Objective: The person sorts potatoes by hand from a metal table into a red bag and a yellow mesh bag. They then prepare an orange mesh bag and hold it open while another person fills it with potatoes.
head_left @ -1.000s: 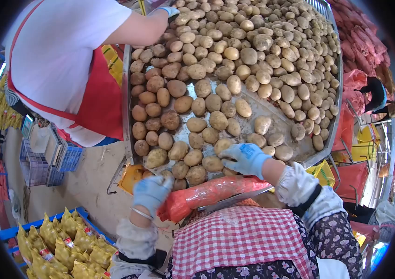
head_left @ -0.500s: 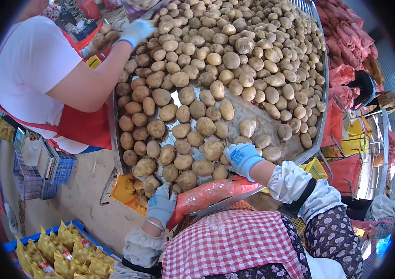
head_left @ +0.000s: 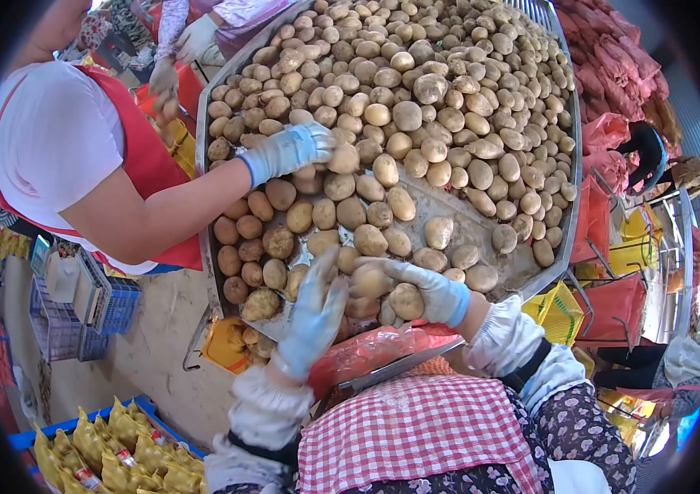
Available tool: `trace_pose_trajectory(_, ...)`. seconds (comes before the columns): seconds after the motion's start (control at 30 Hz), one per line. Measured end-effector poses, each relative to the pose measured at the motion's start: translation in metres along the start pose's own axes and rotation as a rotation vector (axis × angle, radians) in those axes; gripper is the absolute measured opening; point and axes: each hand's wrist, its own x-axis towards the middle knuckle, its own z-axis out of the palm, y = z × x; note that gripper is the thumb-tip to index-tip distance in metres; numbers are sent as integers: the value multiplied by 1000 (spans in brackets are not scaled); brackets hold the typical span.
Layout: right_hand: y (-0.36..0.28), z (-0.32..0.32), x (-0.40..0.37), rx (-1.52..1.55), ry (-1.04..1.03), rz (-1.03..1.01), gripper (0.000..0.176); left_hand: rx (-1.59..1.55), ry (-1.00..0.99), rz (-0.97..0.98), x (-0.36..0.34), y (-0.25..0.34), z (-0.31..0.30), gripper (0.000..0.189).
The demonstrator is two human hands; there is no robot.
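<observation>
Gripping potatoes (head_left: 406, 302) in right hand (head_left: 432, 290) over metal worktop (head_left: 469, 212); left hand (head_left: 312, 317) open, palm facing right hand, red plastic (head_left: 374, 347) just below.

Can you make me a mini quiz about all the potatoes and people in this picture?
1. True or false: the co-worker beside the metal table wears a red apron.

2. What is spread over the metal table?
a) carrots
b) potatoes
c) apples

3. Fill in the colour: the left hand and the right hand of the person wearing the camera are both in pale ____ gloves.

Key: 1 true; 2 b; 3 blue
</observation>
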Motion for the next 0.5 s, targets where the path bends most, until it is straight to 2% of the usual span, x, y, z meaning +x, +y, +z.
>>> trace_pose_trajectory(0.03, -1, 2, 4, -2, -2, -7, 57, 552, 42, 227, 16, -11, 1, 53)
trace_pose_trajectory(0.07, -3, 4, 7, 129, 4, -35, 55, 1100, 86, 453, 24, -19, 2, 57)
trace_pose_trajectory(0.1, -6, 4, 7, 258, 12, -62, 54, 1096, 84, 458, 19, -26, -1, 57)
trace_pose_trajectory(0.13, -5, -13, 13, 252, -91, -74, 54, 1227, 18, 394, 4, -34, -11, 57)
trace_pose_trajectory(0.17, -9, -13, 8, 253, -87, -83, 54, 1358, -54, 328, -10, -40, -22, 57)
trace_pose_trajectory(0.27, -12, -11, -3, 297, -39, -174, 55, 1342, -90, 254, -31, -36, -41, 52)
trace_pose_trajectory(0.3, -12, -11, -5, 297, -40, -175, 55, 1310, -187, 4, -33, -19, -44, 47)
trace_pose_trajectory(0.33, -13, -10, -8, 191, 89, -230, 52, 1268, -278, -244, -31, -5, -46, 44)
trace_pose_trajectory(0.37, -14, -10, -10, 86, 216, -284, 51, 1275, -273, -246, -22, 5, -46, 44)
trace_pose_trajectory(0.4, -18, -20, -11, -127, 218, -367, 49, 1254, -219, -203, -6, 14, -42, 45)
trace_pose_trajectory(0.43, -22, -29, -7, -126, 211, -367, 49, 1231, -164, -158, 12, 21, -37, 47)
trace_pose_trajectory(0.5, -24, -45, 0, -976, 834, -418, 51, 1117, 113, 387, 49, -8, -26, 52)
